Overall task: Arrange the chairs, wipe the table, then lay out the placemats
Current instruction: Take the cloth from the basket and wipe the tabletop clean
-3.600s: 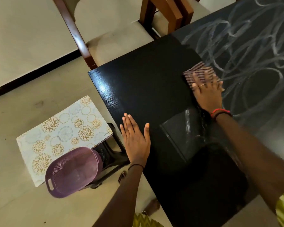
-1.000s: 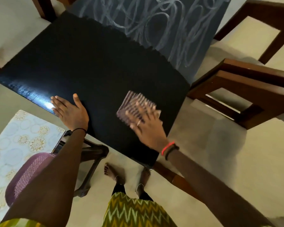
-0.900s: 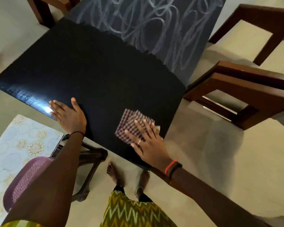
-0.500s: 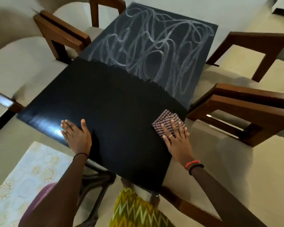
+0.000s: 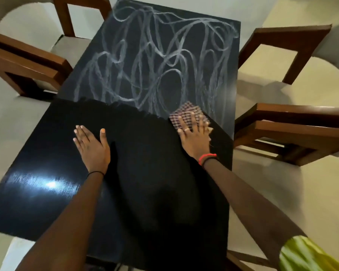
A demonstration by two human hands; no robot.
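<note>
The black table fills the middle of the head view. Its near half is clean and glossy; the far half carries white swirling smears. My right hand lies flat, fingers spread, pressing a folded checked cloth onto the table near its right edge, right at the line between clean and smeared surface. My left hand rests flat on the clean part, palm down, holding nothing.
Wooden chairs with pale cushions stand around the table: one at the left, one at the far right, one at the near right. Another chair frame shows at the bottom right edge.
My right hand has slid the cloth from the near table edge along the right side up to the smeared area. The left hand has moved further onto the table. The view has shifted forward.
</note>
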